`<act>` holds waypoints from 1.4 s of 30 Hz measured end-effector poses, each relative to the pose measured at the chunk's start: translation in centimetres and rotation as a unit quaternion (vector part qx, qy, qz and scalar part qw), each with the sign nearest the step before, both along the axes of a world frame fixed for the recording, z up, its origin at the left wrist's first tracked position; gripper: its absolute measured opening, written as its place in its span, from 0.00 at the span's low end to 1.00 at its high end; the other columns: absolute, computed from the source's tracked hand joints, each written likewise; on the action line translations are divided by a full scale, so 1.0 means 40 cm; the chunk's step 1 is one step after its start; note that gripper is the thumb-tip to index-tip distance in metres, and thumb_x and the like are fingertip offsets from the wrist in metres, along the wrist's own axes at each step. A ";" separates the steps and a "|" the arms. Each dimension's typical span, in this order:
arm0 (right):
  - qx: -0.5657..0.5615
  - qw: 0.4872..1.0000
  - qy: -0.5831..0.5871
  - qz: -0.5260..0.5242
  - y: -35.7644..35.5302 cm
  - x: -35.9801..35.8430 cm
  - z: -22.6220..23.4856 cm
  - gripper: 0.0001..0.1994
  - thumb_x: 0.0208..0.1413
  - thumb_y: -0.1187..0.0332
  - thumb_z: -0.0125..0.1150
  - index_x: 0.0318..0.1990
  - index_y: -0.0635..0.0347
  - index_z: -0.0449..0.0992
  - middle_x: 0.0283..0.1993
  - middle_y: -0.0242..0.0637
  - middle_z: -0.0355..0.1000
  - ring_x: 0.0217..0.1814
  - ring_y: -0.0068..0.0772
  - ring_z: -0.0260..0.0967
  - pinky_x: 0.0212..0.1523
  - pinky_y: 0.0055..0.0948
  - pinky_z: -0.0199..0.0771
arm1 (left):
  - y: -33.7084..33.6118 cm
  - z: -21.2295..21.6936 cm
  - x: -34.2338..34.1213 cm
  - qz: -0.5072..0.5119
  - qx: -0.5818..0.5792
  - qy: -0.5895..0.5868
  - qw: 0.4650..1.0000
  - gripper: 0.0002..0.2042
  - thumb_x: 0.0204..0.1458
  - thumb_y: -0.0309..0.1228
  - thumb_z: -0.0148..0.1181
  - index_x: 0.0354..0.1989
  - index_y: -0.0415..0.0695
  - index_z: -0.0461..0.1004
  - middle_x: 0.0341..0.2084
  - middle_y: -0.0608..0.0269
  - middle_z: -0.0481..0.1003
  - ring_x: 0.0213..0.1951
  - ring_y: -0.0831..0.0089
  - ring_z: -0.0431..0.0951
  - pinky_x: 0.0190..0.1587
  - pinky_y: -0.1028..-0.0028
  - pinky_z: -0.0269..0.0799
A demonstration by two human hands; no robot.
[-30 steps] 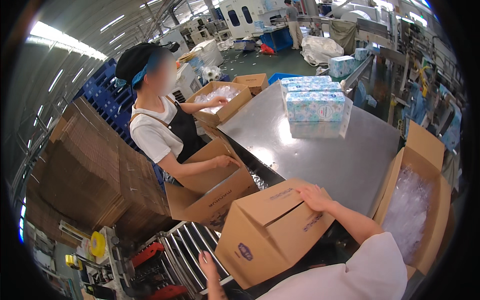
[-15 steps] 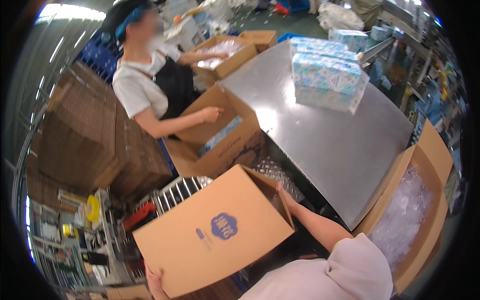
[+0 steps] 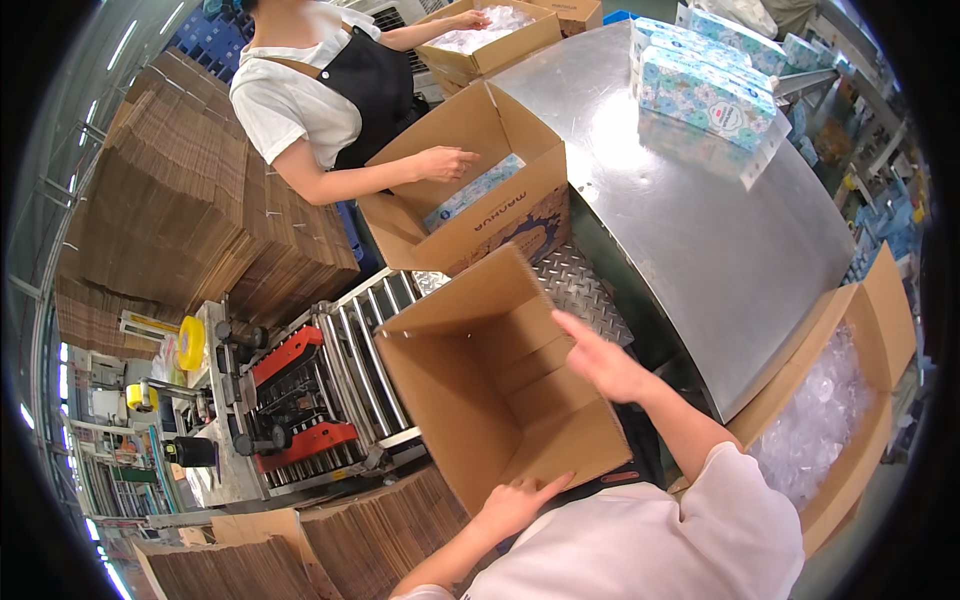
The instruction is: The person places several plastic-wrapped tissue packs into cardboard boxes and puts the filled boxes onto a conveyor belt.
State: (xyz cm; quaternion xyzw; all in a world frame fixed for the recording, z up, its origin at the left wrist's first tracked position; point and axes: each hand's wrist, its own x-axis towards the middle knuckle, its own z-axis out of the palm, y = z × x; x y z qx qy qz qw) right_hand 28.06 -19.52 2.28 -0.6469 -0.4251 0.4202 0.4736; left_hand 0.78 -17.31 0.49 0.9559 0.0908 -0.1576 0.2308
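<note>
An empty brown cardboard box stands open-topped in front of me, over the end of a roller conveyor. My left hand rests on the box's near flap with fingers spread. My right hand hovers over the box's right flap, fingers extended, holding nothing. Across from me a co-worker in a white shirt and black apron has one hand on the rim of a second open box that holds a blue tissue pack.
A steel table at right carries stacked blue-patterned tissue packs. A box of clear plastic bags sits at its near corner. Flat cardboard stacks stand left and below. A tape-sealing machine is beside the rollers.
The box has been turned from its side to upright with its open top facing me. My right hand came off its far edge and hovers over the right flap.
</note>
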 end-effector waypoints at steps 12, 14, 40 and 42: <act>-0.127 0.947 -0.292 -0.047 -0.081 0.222 -0.210 0.19 0.55 0.62 0.47 0.55 0.50 0.64 0.51 0.51 0.61 0.48 0.54 0.61 0.47 0.43 0.63 | 0.324 -0.130 -0.067 0.491 -0.193 -0.208 0.823 0.17 0.52 0.30 0.51 0.47 0.32 0.65 0.34 0.49 0.75 0.37 0.67 0.75 0.40 0.72 0.69; -0.173 0.858 -0.479 -0.070 -0.088 0.202 -0.299 0.23 0.54 0.52 0.45 0.56 0.51 0.64 0.53 0.51 0.60 0.52 0.54 0.59 0.48 0.47 0.61 | 0.337 -0.143 -0.070 0.496 -0.219 -0.197 0.817 0.14 0.52 0.30 0.50 0.44 0.33 0.67 0.33 0.51 0.75 0.36 0.69 0.75 0.39 0.72 0.69; -0.085 0.907 -0.397 -0.111 0.061 0.560 -0.175 0.14 0.51 0.56 0.45 0.26 0.53 0.74 0.26 0.43 0.72 0.30 0.48 0.70 0.31 0.43 0.71 | 0.364 -0.115 0.289 0.463 -0.112 -0.101 0.874 0.20 0.53 0.37 0.50 0.49 0.34 0.65 0.39 0.47 0.72 0.39 0.59 0.73 0.40 0.68 0.67; -0.026 0.904 -0.360 -0.230 0.012 0.649 -0.137 0.12 0.49 0.59 0.47 0.25 0.53 0.74 0.26 0.41 0.72 0.30 0.47 0.70 0.31 0.43 0.71 | 0.343 -0.017 0.320 0.483 -0.101 -0.058 0.868 0.23 0.54 0.39 0.51 0.51 0.32 0.64 0.45 0.45 0.69 0.45 0.54 0.70 0.47 0.66 0.66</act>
